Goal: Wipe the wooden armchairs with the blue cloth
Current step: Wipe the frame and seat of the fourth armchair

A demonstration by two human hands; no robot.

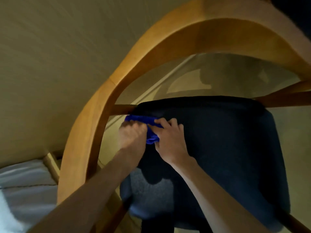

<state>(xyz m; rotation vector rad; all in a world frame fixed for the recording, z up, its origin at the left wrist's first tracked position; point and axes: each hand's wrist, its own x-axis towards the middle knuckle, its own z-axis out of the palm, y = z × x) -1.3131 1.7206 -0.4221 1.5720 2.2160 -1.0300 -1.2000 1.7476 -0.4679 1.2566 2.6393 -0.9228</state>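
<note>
Fingers [168,122] of the right hand [170,142] curl over a bunched bright blue cloth [148,125], pinching it against the rear left corner of the dark navy upholstered seat cushion [227,145]; the left hand [132,137] grips the same cloth from the other side, its fingers blurred but curled into the fabric; two hands, one cloth, and one curved light-wood armchair [168,36] are in view; the cloth lies between the two hands, just below the cushion's back edge and beside the short wooden rail [122,109] that joins the cushion to the arched frame; open gaps show between the cushion and the arch on the left and behind; a pale grey padded surface [21,187] lies left of the cushion, beyond the frame.
</note>
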